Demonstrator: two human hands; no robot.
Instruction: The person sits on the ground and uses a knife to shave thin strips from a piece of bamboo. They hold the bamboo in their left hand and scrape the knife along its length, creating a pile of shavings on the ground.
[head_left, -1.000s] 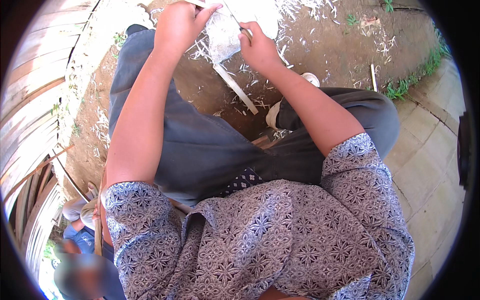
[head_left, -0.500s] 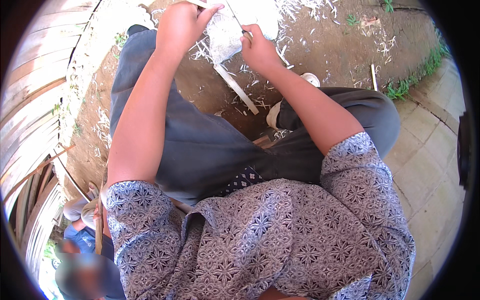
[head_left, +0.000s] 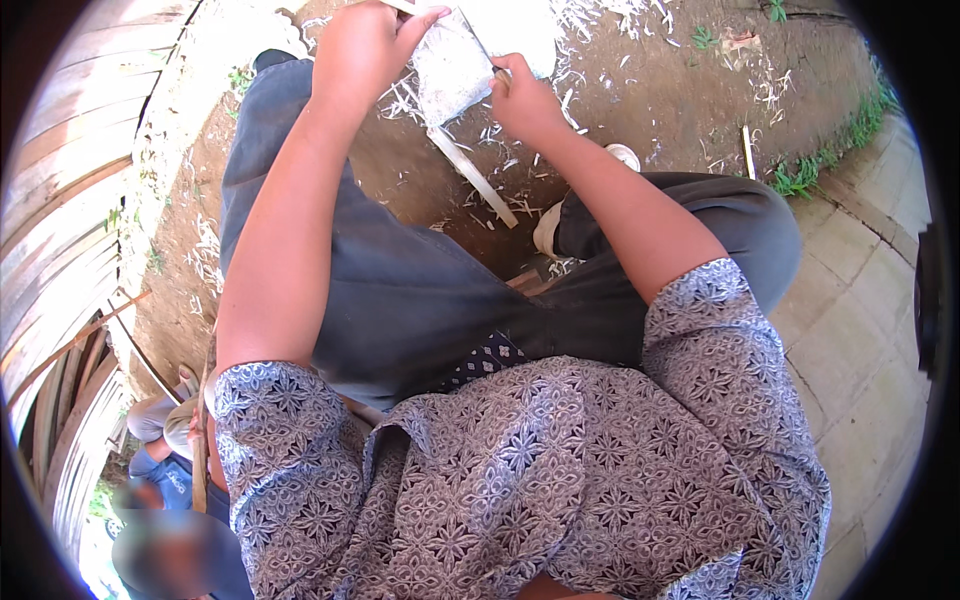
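At the top edge my left hand (head_left: 362,48) is closed on a pale wooden strip (head_left: 402,6), its thumb pointing right; most of the strip lies beyond the picture. To its right, my right hand (head_left: 527,103) grips the handle of a knife (head_left: 478,38). The thin blade slants up and to the left, apart from my left hand. Beneath both hands is a whitish, sack-like bundle (head_left: 448,78) with pale shavings around it. Bright light washes out the far part of this bundle.
A flat pale stick (head_left: 472,178) lies on the dirt between my legs. Shavings (head_left: 625,15) litter the ground beyond. Paving (head_left: 850,290) runs along the right, and long wooden slats (head_left: 70,170) along the left. Another person (head_left: 175,480) sits at lower left.
My right hand and the knife have shifted slightly right and toward me, away from my left hand. The left hand has hardly moved.
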